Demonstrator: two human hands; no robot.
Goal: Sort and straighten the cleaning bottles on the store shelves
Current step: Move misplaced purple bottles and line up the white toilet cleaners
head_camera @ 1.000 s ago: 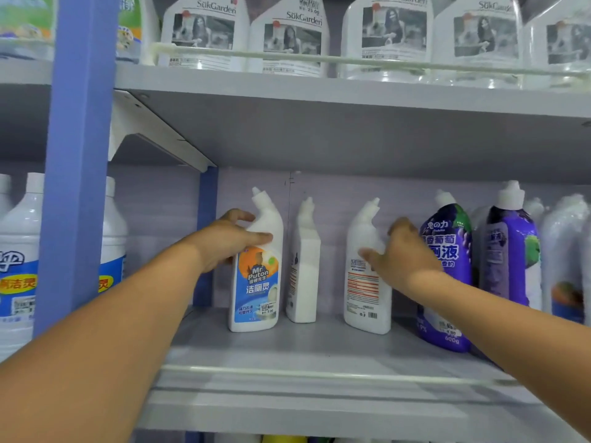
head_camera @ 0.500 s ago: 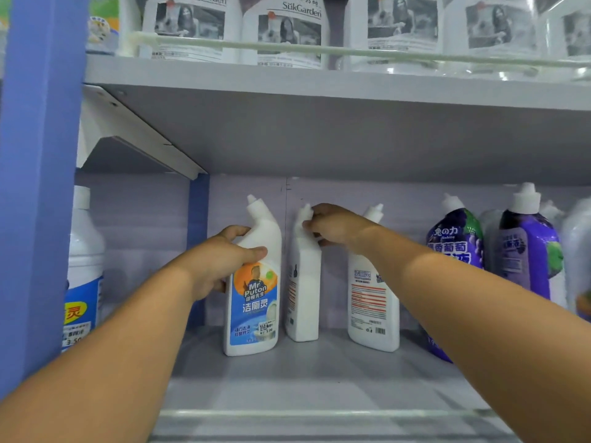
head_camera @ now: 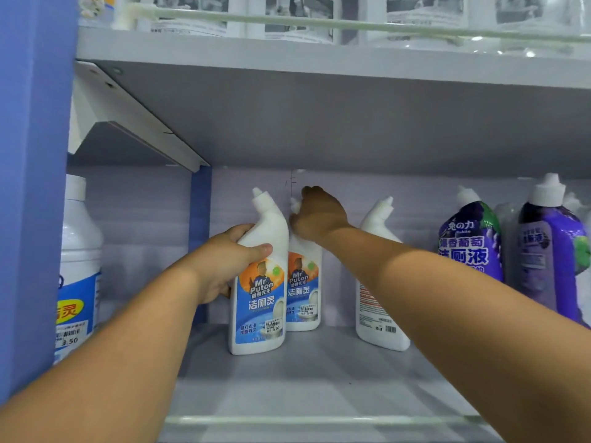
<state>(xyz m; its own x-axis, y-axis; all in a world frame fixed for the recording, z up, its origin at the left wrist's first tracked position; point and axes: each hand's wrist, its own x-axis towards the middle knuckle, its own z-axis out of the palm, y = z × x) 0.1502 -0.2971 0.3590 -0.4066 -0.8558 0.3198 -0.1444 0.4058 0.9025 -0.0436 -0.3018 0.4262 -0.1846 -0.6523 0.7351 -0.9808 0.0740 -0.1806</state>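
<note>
Nearest the camera, a pale rail point(head_camera: 319, 421) runs along the front edge of the grey shelf point(head_camera: 287, 388), and both forearms reach in over it. Further in, the left hand point(head_camera: 220, 263) has its grip clenched round the shoulder of the front Mr Puton bottle point(head_camera: 260, 302), thumb across the white plastic above the blue and orange label, fingers behind; the bottle stands upright on the shelf. Just behind it and touching its right side stands the second Mr Puton bottle point(head_camera: 303, 295), label facing forward (its price sticker reads 5.00). The right hand point(head_camera: 318, 215) grasps this bottle at the neck, fingers curled over the angled spout. To the right, apart from the pair, a white bottle point(head_camera: 379, 318) shows its back label. Further right are two purple bottles point(head_camera: 470, 241). Far left, beyond the blue upright point(head_camera: 35, 187), stands a large white jug point(head_camera: 80, 266).
</note>
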